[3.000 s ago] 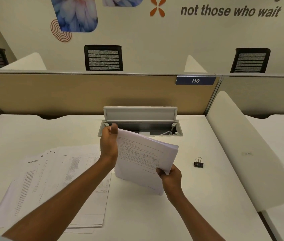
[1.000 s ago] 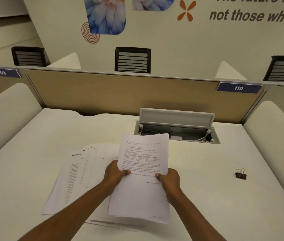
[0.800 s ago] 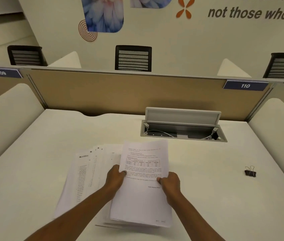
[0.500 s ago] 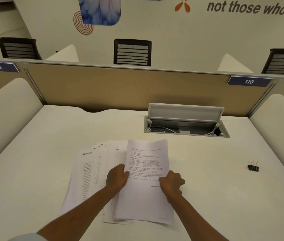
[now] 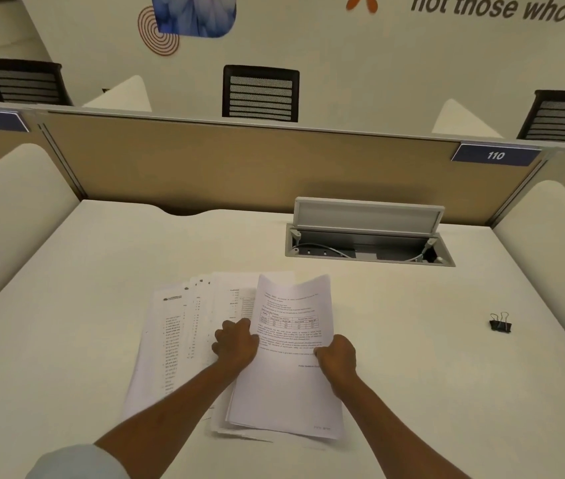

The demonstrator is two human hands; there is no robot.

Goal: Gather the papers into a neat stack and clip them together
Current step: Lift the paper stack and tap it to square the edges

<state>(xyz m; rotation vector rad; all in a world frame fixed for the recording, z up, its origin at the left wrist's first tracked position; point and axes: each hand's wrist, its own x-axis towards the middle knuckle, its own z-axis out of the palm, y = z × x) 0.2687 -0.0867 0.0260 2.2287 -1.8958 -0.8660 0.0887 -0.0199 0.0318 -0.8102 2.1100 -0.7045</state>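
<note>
Head view: one camera, looking down over both forearms
Left grip [image 5: 236, 344]: fingers curled round the left edge of the stack [image 5: 284, 388], knuckles up; it holds that edge at mid-height
Right grip [image 5: 338, 357]: curled on the stack's right edge, thumb on the printed top page
Stack: between the two grips, in front of the person on the bench [image 5: 67, 305]; far end bowed upward; near end lies over the sheets [image 5: 170, 340]; contact there cannot be told
Sheets: fanned flat on the bench, just left of the stack and partly under it
Clip [image 5: 500, 327]: black, on the bench well to the right, apart from both grips
Cable box [image 5: 367, 243]: lid up, beyond the stack; cables inside
Divider [image 5: 239, 167]: tan, along the bench's far edge; tag reads 110
</note>
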